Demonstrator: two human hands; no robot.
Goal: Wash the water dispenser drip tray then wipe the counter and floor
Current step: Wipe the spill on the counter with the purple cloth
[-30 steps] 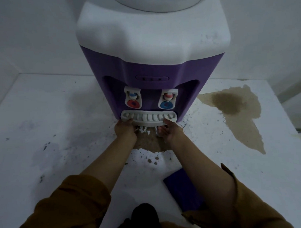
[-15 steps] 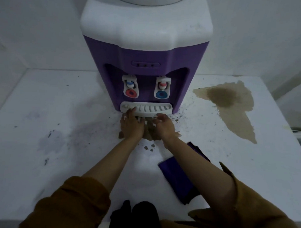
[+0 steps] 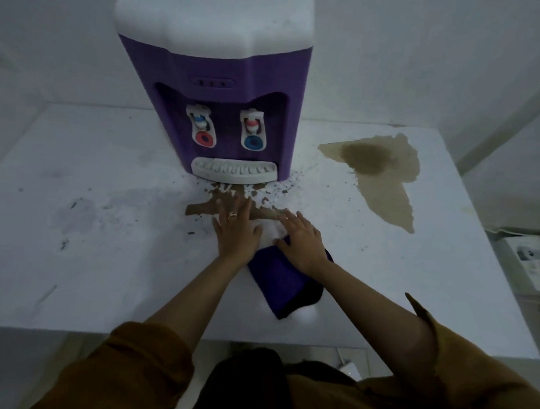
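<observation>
A purple and white water dispenser (image 3: 227,83) stands at the back of a white counter (image 3: 95,241). Its white slotted drip tray (image 3: 234,170) sits in the base, below the red and blue taps. My left hand (image 3: 235,230) lies flat with straight fingers on the counter, over a brown spill (image 3: 207,206) in front of the tray. My right hand (image 3: 300,240) rests with spread fingers on the near end of a purple cloth (image 3: 283,283). Neither hand touches the tray.
A large brown puddle (image 3: 381,176) spreads on the counter to the right of the dispenser. Dark specks and smears dot the counter's left side (image 3: 73,208). A white box-like object (image 3: 531,259) sits off the right edge. The counter's front edge runs just before my sleeves.
Both hands have drawn back from the drip tray toward me. The left now lies on the spill and the right on the purple cloth. The tray stays in the dispenser.
</observation>
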